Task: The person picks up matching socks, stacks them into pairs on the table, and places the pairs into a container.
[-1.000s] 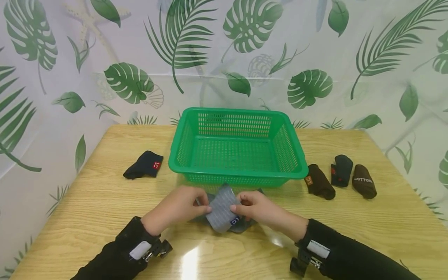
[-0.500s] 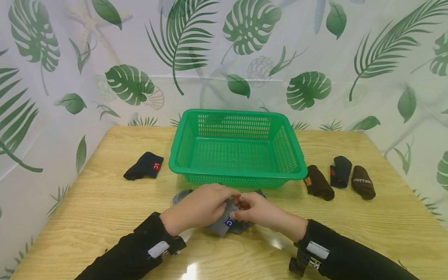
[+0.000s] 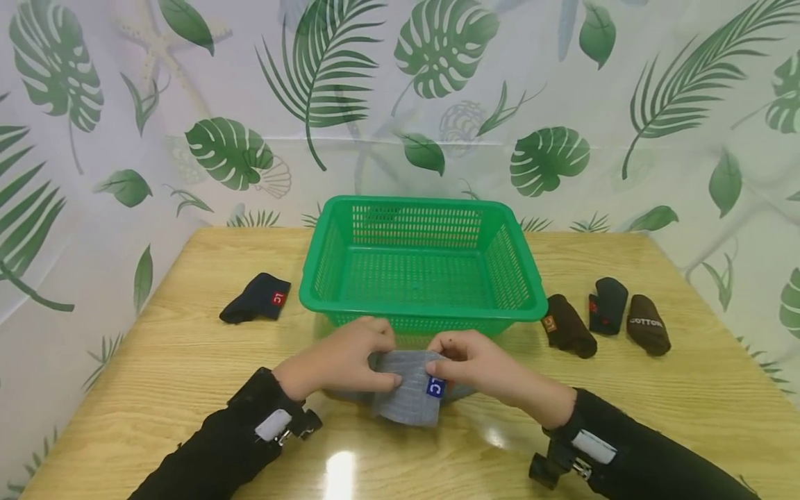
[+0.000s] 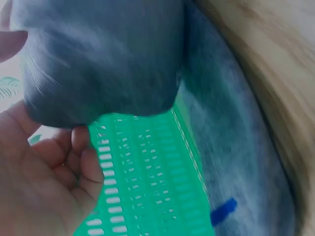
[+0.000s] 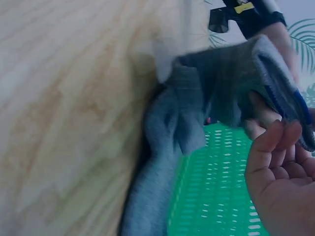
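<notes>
The left hand has just drawn back to the left, and that is the main change. Half a second ago it lay across the grey ribbed sock and hid most of it, its fingertips close to those of the right hand. Now the two hands are apart, with the sock's cuff spread between them and its flat face turned to the viewer. The blue label, lower and tilted then, now sits higher on the right side, beside the right thumb.

Both hands are closed in a pinch on this one sock: the left with its thumb on the front and fingers behind, the right gripping the cuff's edge, as the right wrist view confirms. The new hold suggests that the cuff is being straightened and that the handling is unfinished.

The sock is held up just in front of the green basket, over the tabletop. More grey fabric lies beneath; whether it is a separate sock is unclear.

Elsewhere nothing has shifted: a dark sock lies left of the basket, and three rolled bundles, brown, dark and brown, lie to its right.
</notes>
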`<state>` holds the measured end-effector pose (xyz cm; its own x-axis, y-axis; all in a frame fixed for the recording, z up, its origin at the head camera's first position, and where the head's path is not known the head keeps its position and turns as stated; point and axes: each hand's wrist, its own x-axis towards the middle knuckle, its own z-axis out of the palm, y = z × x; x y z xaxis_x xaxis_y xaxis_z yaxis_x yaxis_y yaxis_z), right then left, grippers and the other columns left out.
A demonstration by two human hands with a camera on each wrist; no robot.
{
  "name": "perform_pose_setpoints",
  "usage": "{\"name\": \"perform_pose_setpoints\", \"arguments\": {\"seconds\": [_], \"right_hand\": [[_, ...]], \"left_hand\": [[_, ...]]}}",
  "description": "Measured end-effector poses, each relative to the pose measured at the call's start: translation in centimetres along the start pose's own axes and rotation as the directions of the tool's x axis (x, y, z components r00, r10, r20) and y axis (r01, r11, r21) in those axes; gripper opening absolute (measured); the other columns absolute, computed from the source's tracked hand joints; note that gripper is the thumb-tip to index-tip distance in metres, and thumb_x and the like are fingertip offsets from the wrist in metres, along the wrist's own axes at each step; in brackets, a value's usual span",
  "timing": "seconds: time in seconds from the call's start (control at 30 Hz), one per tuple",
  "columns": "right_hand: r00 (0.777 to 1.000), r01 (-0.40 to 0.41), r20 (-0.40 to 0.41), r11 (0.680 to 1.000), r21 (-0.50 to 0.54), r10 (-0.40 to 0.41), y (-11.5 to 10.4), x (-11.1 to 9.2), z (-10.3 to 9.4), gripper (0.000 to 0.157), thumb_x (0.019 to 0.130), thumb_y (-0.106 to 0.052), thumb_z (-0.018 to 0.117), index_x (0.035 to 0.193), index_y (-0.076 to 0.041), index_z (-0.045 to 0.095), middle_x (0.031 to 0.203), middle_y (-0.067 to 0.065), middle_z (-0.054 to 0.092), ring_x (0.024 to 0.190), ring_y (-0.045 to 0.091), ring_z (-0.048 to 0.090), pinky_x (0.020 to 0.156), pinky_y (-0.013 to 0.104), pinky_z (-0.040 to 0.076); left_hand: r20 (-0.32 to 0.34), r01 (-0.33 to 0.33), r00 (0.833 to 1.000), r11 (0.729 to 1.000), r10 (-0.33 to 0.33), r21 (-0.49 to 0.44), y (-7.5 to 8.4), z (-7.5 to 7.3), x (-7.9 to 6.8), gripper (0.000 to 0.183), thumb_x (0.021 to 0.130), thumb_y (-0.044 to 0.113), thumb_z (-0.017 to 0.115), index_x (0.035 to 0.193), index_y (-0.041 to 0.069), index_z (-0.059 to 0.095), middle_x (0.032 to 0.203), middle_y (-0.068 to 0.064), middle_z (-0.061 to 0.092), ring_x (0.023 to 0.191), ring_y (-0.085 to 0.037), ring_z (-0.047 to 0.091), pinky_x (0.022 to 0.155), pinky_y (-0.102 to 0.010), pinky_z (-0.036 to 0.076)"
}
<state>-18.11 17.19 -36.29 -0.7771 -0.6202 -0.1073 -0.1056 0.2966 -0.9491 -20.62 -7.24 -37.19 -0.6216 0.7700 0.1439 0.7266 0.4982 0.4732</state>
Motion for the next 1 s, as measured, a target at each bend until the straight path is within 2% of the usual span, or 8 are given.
{"name": "perform_pose_setpoints", "arguments": {"seconds": [0.13, 0.27, 0.4, 0.47, 0.63, 0.77, 0.9, 1.0], "right_hand": [[1.0, 0.027, -0.003, 0.997, 0.07, -0.026, -0.6, -0.6, -1.0, 0.015, 0.098, -0.012, 0.056, 0.095, 0.003, 0.057, 0.079, 0.001, 0.06, 0.071, 0.011, 0.059, 0.068, 0.035, 0.054], [1.0, 0.002, -0.014, 0.987, 0.163, 0.0, -0.6, -1.0, -1.7, 0.011, 0.098, -0.013, 0.055, 0.091, -0.005, 0.056, 0.075, -0.002, 0.055, 0.067, 0.01, 0.052, 0.068, 0.033, 0.051], [0.999, -0.03, -0.034, 0.97, 0.239, 0.039, -0.3, -1.1, -1.9, 0.01, 0.098, -0.013, 0.053, 0.089, -0.008, 0.056, 0.075, -0.004, 0.052, 0.067, 0.01, 0.049, 0.067, 0.031, 0.048], [0.997, -0.038, -0.055, 0.965, 0.259, 0.054, -0.1, -1.2, -1.9, 0.01, 0.098, -0.013, 0.052, 0.089, -0.009, 0.056, 0.076, -0.004, 0.054, 0.068, 0.01, 0.051, 0.067, 0.03, 0.049], [0.992, -0.051, -0.097, 0.962, 0.27, 0.08, 0.4, -1.3, -1.9, 0.01, 0.099, -0.013, 0.052, 0.092, -0.008, 0.057, 0.079, -0.003, 0.056, 0.07, 0.01, 0.054, 0.068, 0.029, 0.049], [0.988, -0.04, -0.131, 0.967, 0.25, 0.075, 0.5, -1.4, -2.0, 0.01, 0.099, -0.013, 0.052, 0.093, -0.009, 0.058, 0.079, -0.004, 0.057, 0.071, 0.009, 0.054, 0.068, 0.029, 0.049], [0.986, -0.03, -0.151, 0.972, 0.234, 0.066, 0.5, -1.7, -2.3, 0.01, 0.099, -0.013, 0.052, 0.092, -0.009, 0.057, 0.078, -0.005, 0.057, 0.071, 0.009, 0.055, 0.068, 0.029, 0.05], [0.985, -0.039, -0.153, 0.973, 0.229, 0.076, 0.6, -2.0, -2.5, 0.011, 0.1, -0.014, 0.052, 0.091, -0.01, 0.056, 0.078, -0.005, 0.056, 0.071, 0.009, 0.054, 0.068, 0.029, 0.049]], "left_hand": [[0.019, -0.01, 1.0, 0.998, 0.011, -0.063, -0.8, -0.6, -0.7, 0.023, 0.081, 0.032, 0.072, 0.085, 0.011, 0.067, 0.09, 0.004, 0.061, 0.085, -0.013, 0.055, 0.078, -0.028, 0.046], [0.056, 0.014, 0.998, 0.981, -0.003, -0.195, -1.8, -1.1, -1.5, 0.02, 0.083, 0.024, 0.072, 0.084, 0.011, 0.058, 0.079, 0.006, 0.051, 0.076, -0.012, 0.049, 0.07, -0.027, 0.042], [0.117, 0.088, 0.992, 0.929, -0.049, -0.359, -2.3, -1.4, -1.9, 0.027, 0.087, 0.017, 0.07, 0.089, 0.009, 0.044, 0.069, 0.006, 0.031, 0.062, -0.01, 0.034, 0.062, -0.026, 0.031], [0.16, 0.146, 0.983, 0.896, -0.085, -0.419, -2.6, -1.4, -2.1, 0.029, 0.087, 0.016, 0.071, 0.1, 0.006, 0.047, 0.069, 0.005, 0.035, 0.062, -0.01, 0.036, 0.062, -0.026, 0.034], [0.322, 0.322, 0.931, 0.807, -0.173, -0.495, -3.6, -1.3, -2.6, 0.067, 0.083, 0.014, 0.077, 0.139, -0.001, 0.042, 0.115, -0.011, 0.063, 0.104, -0.023, 0.061, 0.089, -0.037, 0.05], [0.406, 0.331, 0.904, 0.815, -0.131, -0.476, -4.2, -0.9, -2.8, 0.049, 0.081, 0.013, 0.077, 0.123, -0.003, 0.059, 0.1, -0.003, 0.069, 0.09, -0.014, 0.064, 0.079, -0.029, 0.052], [0.404, 0.253, 0.913, 0.855, -0.056, -0.453, -4.8, -0.9, -3.1, 0.013, 0.087, 0.016, 0.071, 0.093, 0.004, 0.07, 0.078, 0.009, 0.062, 0.069, -0.004, 0.053, 0.064, -0.021, 0.044], [0.402, 0.24, 0.914, 0.862, -0.047, -0.447, -5.3, -1.2, -3.5, 0.011, 0.091, 0.016, 0.066, 0.096, 0.007, 0.069, 0.086, 0.008, 0.064, 0.078, -0.004, 0.057, 0.071, -0.022, 0.046]]}}
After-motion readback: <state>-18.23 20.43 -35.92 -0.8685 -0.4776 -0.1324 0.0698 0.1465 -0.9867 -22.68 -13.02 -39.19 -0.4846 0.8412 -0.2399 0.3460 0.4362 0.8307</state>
